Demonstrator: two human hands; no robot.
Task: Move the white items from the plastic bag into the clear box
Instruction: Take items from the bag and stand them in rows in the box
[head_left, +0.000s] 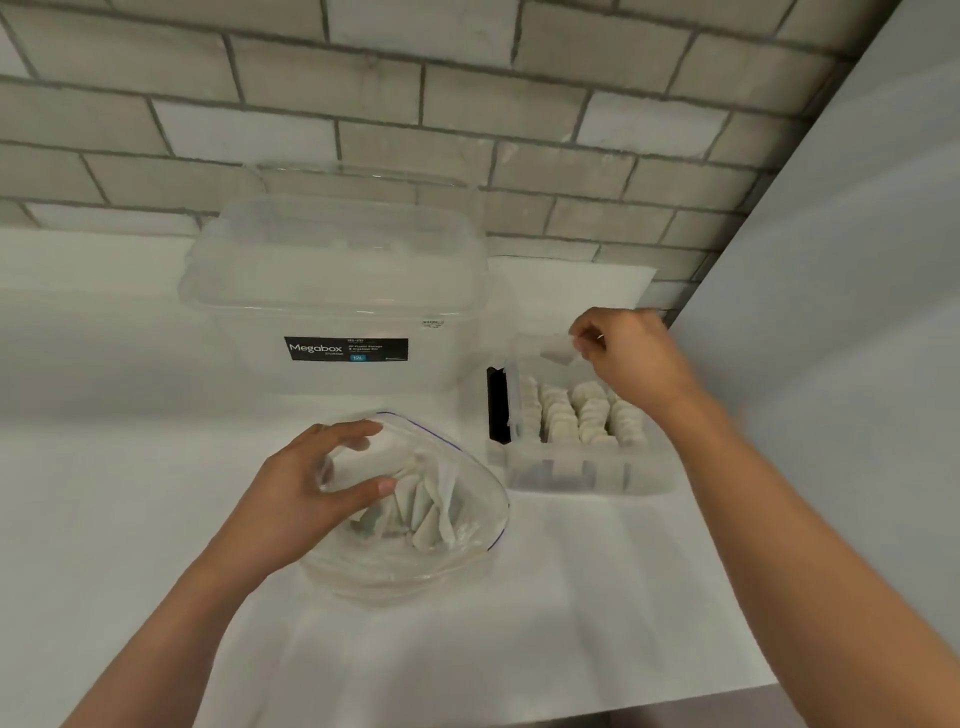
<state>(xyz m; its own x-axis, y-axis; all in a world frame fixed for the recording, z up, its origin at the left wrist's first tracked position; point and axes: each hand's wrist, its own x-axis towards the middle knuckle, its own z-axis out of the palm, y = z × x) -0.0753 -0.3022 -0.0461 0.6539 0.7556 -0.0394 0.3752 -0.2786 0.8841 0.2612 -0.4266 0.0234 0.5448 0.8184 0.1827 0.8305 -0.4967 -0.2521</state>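
one item over the box, the rest in the bag
your right hand pinches a single white item in its fingertips above the far end of the box, which holds upright rows of them; your left hand grips the rim of the bag on the table, keeping its mouth open over the pile inside. the pinch looks light, so the item could slip and land behind the box or flat across the rows. the rows look tightly packed, so pushing it in could tip its neighbours. if your left grip slackens, the bag mouth may fold shut. the tub stands just beside the box, so a wide swing could knock it
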